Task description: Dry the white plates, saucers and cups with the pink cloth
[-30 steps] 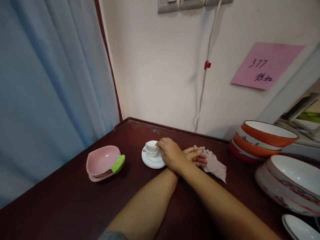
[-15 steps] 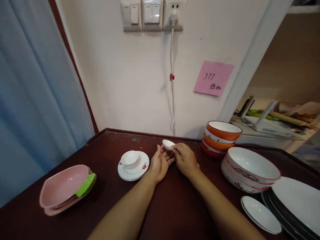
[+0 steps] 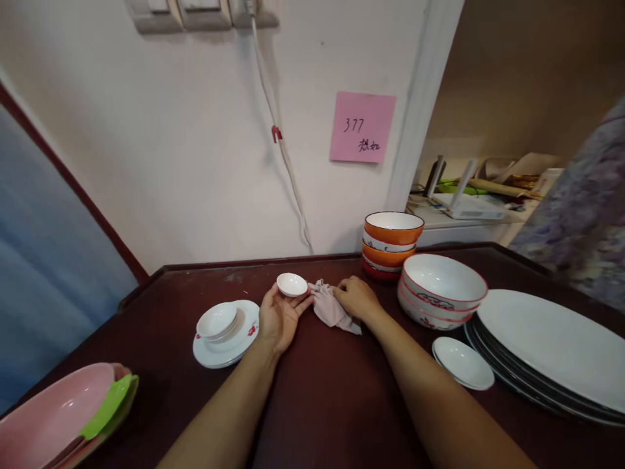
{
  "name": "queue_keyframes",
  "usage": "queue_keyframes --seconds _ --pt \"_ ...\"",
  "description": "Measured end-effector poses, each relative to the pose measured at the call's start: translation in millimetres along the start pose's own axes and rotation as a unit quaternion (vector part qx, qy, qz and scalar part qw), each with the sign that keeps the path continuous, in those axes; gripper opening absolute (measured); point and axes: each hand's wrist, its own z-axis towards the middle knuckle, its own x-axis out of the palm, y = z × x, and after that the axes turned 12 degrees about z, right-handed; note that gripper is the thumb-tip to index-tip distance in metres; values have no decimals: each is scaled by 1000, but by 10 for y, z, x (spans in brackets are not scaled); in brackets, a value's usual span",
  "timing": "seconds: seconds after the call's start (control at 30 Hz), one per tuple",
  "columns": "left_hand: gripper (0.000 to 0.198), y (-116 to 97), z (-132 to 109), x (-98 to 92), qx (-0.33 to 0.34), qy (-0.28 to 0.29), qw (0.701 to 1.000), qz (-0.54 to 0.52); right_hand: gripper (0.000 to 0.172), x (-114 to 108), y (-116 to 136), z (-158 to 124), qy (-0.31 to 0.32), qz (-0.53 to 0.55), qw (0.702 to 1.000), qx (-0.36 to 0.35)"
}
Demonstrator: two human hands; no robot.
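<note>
My left hand point(image 3: 282, 316) is palm up, its fingers holding a small round white dish point(image 3: 291, 284) above the dark red table. My right hand point(image 3: 359, 298) grips a crumpled pale pink cloth point(image 3: 332, 306) that hangs to the tabletop, close to the dish. Left of my left hand, small white dishes point(image 3: 217, 321) sit stacked on white plates point(image 3: 234, 348) with red flower marks.
Pink dishes point(image 3: 58, 404) with a green leaf handle lie at the left. To the right stand stacked orange and white bowls point(image 3: 393, 244), larger white bowls point(image 3: 442, 293), small oval dishes point(image 3: 463, 363) and large white plates point(image 3: 551, 339). A cord point(image 3: 288, 163) runs down the wall.
My right hand has left the dish and now holds the pink cloth beside it. The dish stays in my left hand. The view has turned to the right.
</note>
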Motion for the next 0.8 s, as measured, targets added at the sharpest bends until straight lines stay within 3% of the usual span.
queue_keyframes --seconds 0.1,0.23,0.43,0.53,0.7,0.8 --pt "30 -14 -16 15 -2 12 1000 10 19 16 48 3 21 29 999 -2" --pt "25 -6 -8 18 -7 3 1000 10 36 -57 124 -5 36 75 997 9" --pt "27 27 28 4 -31 10 999 32 22 -73 230 -47 50 220 974 6" --pt "25 31 25 12 -33 13 999 33 29 -90 290 -14 3 350 937 0" --pt "27 25 -2 39 -19 3 1000 2 25 -206 354 33 -134 493 860 -16" --pt "28 21 -9 56 -21 11 1000 -14 24 -148 434 -34 -141 553 821 -29"
